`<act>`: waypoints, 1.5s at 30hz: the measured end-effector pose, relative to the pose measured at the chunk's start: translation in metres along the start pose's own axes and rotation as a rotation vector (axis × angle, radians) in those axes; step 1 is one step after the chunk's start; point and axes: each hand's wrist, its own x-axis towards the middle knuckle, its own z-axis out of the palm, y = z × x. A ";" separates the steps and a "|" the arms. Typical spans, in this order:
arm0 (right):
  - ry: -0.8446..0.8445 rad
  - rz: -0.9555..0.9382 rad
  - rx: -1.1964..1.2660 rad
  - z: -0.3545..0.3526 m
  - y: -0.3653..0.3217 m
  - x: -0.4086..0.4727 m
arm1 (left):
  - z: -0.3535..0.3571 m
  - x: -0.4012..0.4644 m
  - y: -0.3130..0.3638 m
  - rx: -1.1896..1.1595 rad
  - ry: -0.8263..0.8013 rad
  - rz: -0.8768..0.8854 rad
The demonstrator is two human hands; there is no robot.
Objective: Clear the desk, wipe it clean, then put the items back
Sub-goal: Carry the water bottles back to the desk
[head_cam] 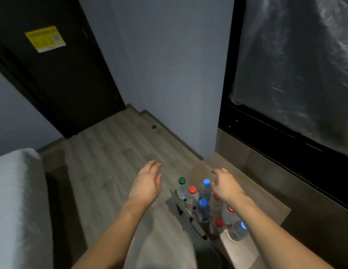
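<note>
Bottles [203,209] on desk [266,193]; both hands above, empty.

One view only: a wide-angle head camera, worn by the person, aimed forward and steeply down. It looks along both forearms from above and behind; the left hand [148,181] and right hand [225,184] sit near the lens, low in the frame. The table [266,195] runs along the right, the floor [115,148] fills the centre, and a door [58,74] stands far at upper left. Straight edges bow toward the borders.
</note>
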 end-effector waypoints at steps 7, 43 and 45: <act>-0.155 0.138 -0.159 0.042 0.014 0.087 | 0.116 0.077 -0.020 -0.077 -0.371 0.222; 1.044 0.704 0.036 -0.092 -0.006 -0.152 | 0.032 0.074 0.211 -0.576 -0.023 0.963; 1.103 0.798 0.035 -0.088 0.006 -0.199 | 0.034 0.037 0.244 -0.610 -0.071 1.066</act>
